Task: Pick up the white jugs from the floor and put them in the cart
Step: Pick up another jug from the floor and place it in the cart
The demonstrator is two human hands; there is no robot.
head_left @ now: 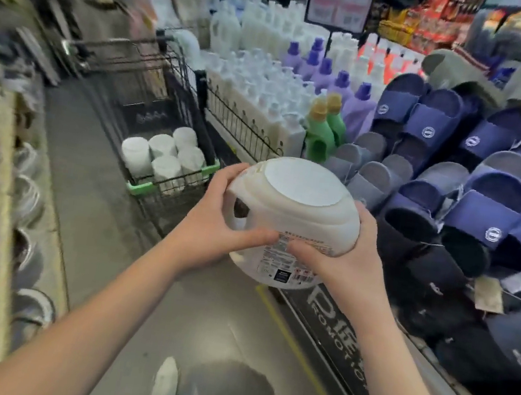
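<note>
Both hands grip one white jug in the air above the floor. The jug is tipped so its round base faces the camera and its printed label faces down toward the person. The left hand wraps the side by the handle and the right hand clasps the opposite side, with the thumbs nearly meeting on the label. The cart stands just ahead and to the left, its green-cornered near end close to the left hand. Five white jugs sit upright in its basket, packed together. Right of the cart a low black fence edges a display of white bottles, with purple bottles and two green bottles behind the held jug. Blue and grey slippers fill the sloping rack on the right, just beside the right hand. A blurred shelf of metal bowls lines the left side of the aisle. A white shoe shows at the bottom.
</note>
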